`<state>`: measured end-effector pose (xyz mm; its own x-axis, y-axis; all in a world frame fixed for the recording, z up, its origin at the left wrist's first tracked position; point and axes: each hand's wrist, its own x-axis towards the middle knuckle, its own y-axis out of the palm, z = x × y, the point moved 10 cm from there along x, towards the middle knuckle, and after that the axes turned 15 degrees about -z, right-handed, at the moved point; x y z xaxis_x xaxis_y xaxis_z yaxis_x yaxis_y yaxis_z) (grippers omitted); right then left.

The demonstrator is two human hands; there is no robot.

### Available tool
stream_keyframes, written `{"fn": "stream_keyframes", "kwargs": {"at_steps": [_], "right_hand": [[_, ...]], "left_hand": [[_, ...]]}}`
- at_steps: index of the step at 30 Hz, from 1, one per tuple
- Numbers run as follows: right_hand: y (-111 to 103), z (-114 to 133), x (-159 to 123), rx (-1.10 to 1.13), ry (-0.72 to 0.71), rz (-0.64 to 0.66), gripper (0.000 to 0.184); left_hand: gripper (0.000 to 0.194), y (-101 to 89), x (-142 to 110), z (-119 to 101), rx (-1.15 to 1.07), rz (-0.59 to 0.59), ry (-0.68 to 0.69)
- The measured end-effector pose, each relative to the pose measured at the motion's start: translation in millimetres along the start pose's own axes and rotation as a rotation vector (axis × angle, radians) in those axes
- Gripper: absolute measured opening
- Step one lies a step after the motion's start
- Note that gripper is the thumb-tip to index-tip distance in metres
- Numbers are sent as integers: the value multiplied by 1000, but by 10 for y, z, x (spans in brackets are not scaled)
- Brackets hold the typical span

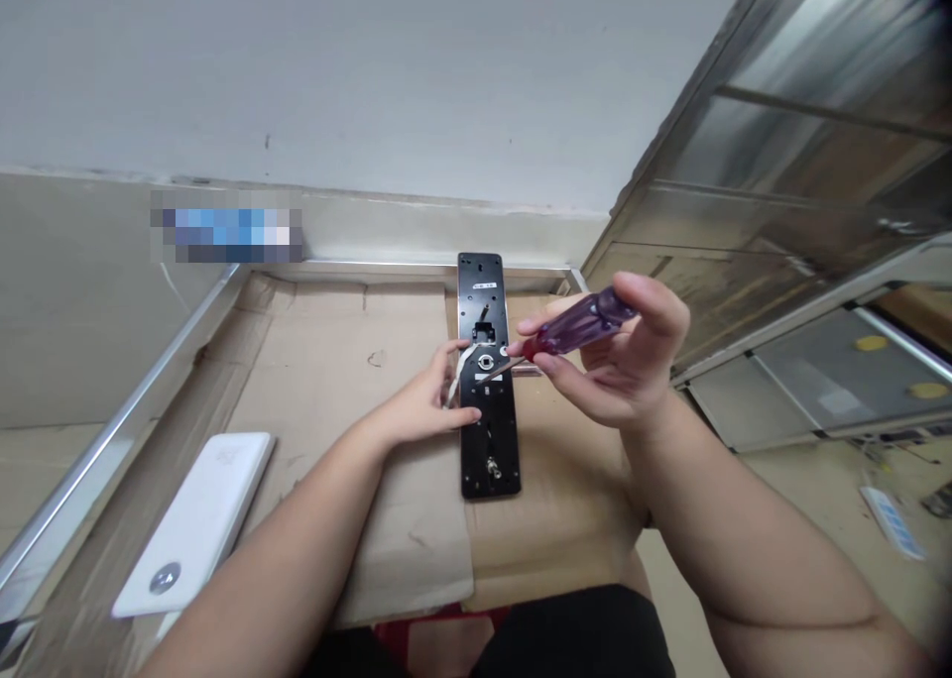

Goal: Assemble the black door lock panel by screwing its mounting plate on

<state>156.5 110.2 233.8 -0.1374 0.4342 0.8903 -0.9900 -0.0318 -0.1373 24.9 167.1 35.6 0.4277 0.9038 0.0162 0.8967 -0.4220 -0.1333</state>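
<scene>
A long black door-lock plate [489, 450] lies upright on brown cardboard [402, 519], with several holes and a round metal-ringed opening near its middle. My left hand [427, 400] rests over the plate's left edge, its fingers gripping a twisted white cable [459, 373] that runs across the plate. My right hand [617, 356] holds a screwdriver with a translucent purple handle [580, 325] between thumb and fingers. Its thin shaft slants down to the plate near the round opening, though the exact tip contact is hard to see.
A white lock cover [194, 524] with a round silver part lies on the cardboard at the left. Metal-edged rails [126, 425] border the work surface, and a steel-framed glass panel [788, 163] rises at the right. A white-and-blue item [891, 522] lies on the floor.
</scene>
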Motion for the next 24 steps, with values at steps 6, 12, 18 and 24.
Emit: {"fn": "stream_keyframes", "kwargs": {"at_steps": [6,12,18,24], "right_hand": [[52,-55,-31,31,-5,30,90],[101,-103,-69,17,32,59,88],[117,-34,-35,54,23,89,92],[126,-19,-24,38,13,100,95]], "left_hand": [[89,-17,2,6,3,-13,16],[87,10,3,22,-52,-2,-19],[83,44,-2,55,-115,17,-89],[82,47,4,51,-127,16,-88]]}}
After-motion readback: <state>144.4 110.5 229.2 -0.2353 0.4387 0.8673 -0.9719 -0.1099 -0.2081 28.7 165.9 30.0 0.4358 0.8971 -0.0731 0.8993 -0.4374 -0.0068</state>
